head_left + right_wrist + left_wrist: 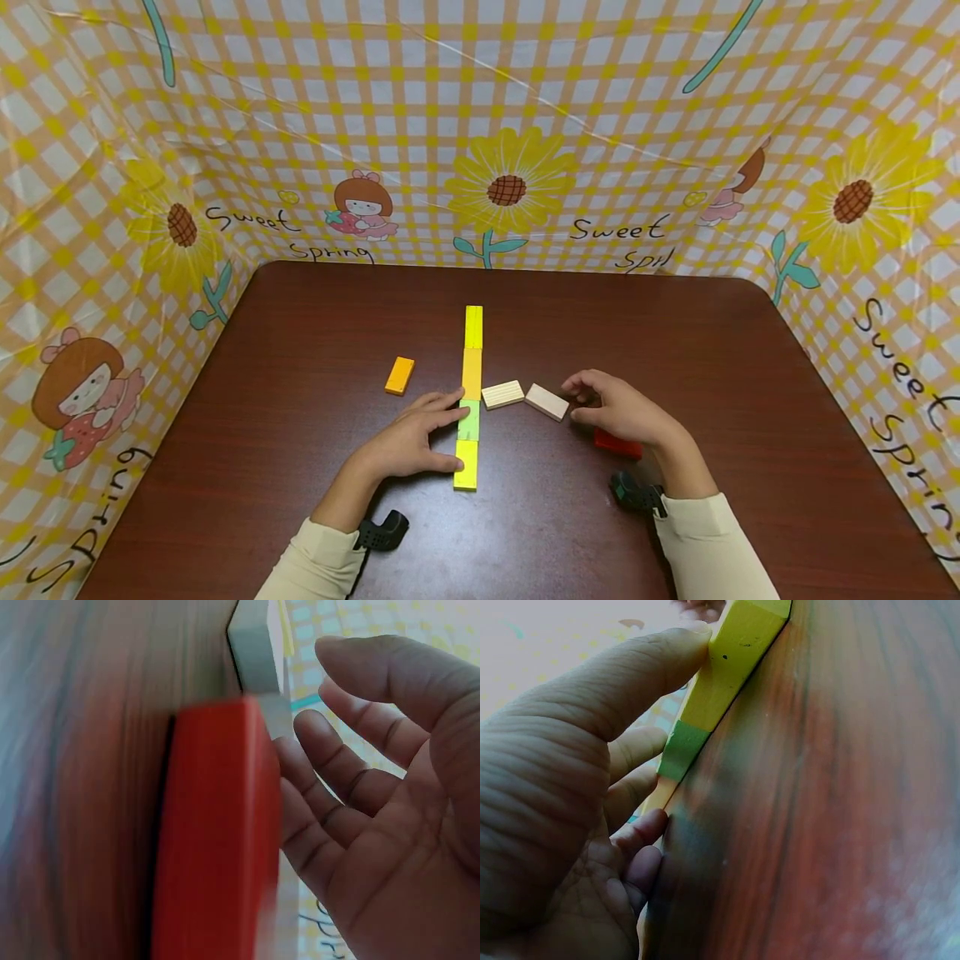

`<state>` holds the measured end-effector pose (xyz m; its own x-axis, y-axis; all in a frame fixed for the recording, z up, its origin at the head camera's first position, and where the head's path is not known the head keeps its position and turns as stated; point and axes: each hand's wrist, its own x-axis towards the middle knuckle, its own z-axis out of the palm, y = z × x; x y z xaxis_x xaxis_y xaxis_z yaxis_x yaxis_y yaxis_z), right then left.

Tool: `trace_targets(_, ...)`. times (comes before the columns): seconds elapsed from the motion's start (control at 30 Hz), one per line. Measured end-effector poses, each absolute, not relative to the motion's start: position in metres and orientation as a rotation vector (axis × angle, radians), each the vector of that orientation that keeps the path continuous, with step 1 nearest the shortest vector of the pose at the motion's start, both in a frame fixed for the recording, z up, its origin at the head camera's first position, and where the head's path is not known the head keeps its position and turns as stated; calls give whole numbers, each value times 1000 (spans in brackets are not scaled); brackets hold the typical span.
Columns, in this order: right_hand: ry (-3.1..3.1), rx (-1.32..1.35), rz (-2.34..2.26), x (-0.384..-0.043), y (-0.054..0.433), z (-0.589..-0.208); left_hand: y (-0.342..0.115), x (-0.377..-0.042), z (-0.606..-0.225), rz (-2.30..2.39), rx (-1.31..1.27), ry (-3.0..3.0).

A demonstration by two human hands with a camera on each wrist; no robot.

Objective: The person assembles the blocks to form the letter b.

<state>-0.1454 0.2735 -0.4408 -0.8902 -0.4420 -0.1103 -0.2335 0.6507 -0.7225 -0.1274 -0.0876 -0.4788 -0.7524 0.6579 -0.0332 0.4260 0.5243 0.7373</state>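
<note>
A straight row of flat blocks runs away from the person: a yellow block (466, 467) nearest, then a green block (468, 422), an amber block (472, 373) and a far yellow block (474, 327). My left hand (405, 437) touches the row from its left side, thumb on the near yellow block and fingertips at the green one. My right hand (618, 408) hovers with loosely bent fingers and nothing in them, just right of a pale wooden block (547, 402). Partly under that hand lies a red block (618, 444), large in the right wrist view.
Another pale, grooved wooden block (502, 395) lies between the row and the first pale one. To the row's left is a lone orange block (400, 376). All lie on a dark brown table (337, 308), with a checked cloth (420, 108) behind and at both sides.
</note>
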Motion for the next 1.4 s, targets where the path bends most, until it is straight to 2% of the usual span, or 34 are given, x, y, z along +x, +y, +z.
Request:
trace_targets(0.67,2641,-547,-925,-108,313,-433,-87,-127,-480,1066,903,2466)
trace_targets(1.4,2651,-512,-886,-103,298,-432,-87,-127,-479,1051,902,2469)
